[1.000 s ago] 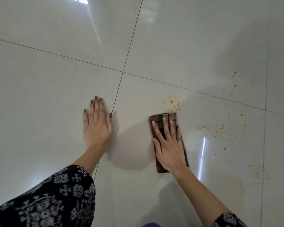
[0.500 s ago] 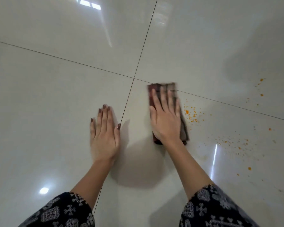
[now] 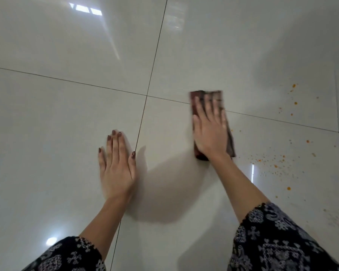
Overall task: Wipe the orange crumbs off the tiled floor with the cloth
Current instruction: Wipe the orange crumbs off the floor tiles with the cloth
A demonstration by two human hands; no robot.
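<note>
- Soft daylight; the glossy tiled floor [image 3: 47, 114] reads pale and bright, dimming to grey shade at the upper right.
- Glare: a window reflection [image 3: 85, 10] at the top left with a pale streak trailing below it, a round light spot [image 3: 51, 241] low on the left, and a thin vertical gleam [image 3: 252, 173] beside the right forearm.
- A soft-edged shadow [image 3: 164, 182] spreads rightward from the left hand [image 3: 116, 169], so light falls from the left.
- Motion blur smears the right hand [image 3: 209, 130] and the cloth [image 3: 205, 95].
- The left hand is sharper, though soft at its outer edge.
- Grout lines [image 3: 67, 80] bend slightly toward the frame edges.
</note>
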